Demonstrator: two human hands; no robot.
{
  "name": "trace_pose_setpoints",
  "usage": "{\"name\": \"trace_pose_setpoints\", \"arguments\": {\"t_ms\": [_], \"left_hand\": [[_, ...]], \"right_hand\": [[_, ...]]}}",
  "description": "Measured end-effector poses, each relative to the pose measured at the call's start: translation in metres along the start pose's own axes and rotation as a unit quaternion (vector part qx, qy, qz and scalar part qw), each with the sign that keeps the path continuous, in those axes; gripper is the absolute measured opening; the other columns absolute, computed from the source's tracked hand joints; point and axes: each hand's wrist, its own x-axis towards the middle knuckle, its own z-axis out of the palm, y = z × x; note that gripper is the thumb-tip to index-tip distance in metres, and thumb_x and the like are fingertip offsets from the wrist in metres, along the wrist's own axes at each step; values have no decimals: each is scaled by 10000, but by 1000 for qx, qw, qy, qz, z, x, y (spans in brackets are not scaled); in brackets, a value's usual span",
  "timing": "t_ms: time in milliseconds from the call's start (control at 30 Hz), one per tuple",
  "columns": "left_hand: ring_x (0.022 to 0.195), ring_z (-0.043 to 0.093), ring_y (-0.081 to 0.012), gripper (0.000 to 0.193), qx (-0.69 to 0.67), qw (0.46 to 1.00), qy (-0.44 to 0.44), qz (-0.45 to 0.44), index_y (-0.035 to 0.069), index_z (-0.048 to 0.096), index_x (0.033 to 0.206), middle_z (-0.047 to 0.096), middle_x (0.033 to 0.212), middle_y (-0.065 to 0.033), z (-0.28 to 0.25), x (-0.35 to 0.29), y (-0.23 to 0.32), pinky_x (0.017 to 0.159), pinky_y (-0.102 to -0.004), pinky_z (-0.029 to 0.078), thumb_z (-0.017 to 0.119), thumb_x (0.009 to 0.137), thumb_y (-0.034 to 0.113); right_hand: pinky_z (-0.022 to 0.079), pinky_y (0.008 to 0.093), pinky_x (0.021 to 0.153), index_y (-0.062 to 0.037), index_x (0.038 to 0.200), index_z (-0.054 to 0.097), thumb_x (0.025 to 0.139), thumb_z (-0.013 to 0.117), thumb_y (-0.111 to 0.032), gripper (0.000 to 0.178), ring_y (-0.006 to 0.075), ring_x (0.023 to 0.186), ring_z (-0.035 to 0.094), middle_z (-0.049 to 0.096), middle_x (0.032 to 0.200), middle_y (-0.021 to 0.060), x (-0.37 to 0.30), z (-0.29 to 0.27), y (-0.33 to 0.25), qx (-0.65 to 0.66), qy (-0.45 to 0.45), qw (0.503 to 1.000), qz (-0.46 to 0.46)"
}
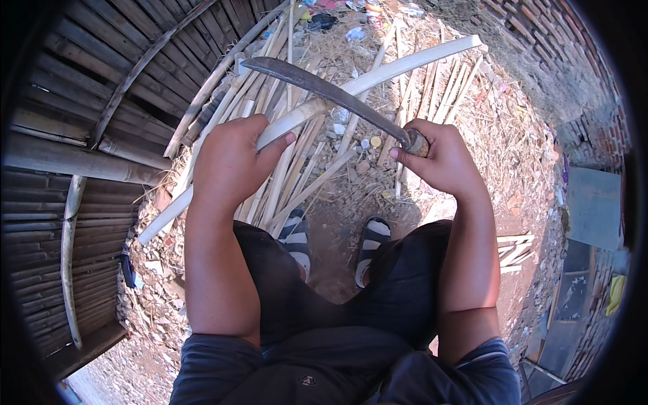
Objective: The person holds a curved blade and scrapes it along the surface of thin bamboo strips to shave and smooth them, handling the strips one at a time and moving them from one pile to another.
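My left hand [233, 156] is closed round a long pale strip of split bamboo [412, 62]. The strip slants from the lower left up to the far right, and a darker joint shows near its middle. In my right hand [442, 156] is the short wooden handle of a machete [324, 88], gripped with the thumb along it. Its dark curved blade points up and to the left, crossing over the strip just beyond my left hand. Whether the edge touches the bamboo I cannot tell.
Split bamboo strips [297, 175] lie piled before my feet, and more strips [445, 88] lie farther right. A small bundle [514, 253] rests beside my right arm. Bamboo walling [61, 229] stands at left, a brick wall [540, 34] at far right. Shavings and litter cover the ground.
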Motion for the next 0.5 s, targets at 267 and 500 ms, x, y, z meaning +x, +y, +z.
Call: {"name": "trace_pose_setpoints", "arguments": {"t_ms": [267,500], "left_hand": [[597,571,-353,463,-16,998,55,17,-21,679,822,615,687,-186,3,2,-10,598,-448,450,827,932,404],[626,583,-368,465,-1,997,73,15,-23,673,825,615,705,-193,1,1,-11,609,-449,453,829,930,403]], "right_hand": [[548,391,888,-4,1096,759,885,892,-318,401,242,946,724,759,949,158,-1,1,14,106,-40,993,31],[546,379,893,-24,1070,751,880,894,-318,378,224,927,712,753,972,119,-2,-7,10,145,-73,986,46]]}}
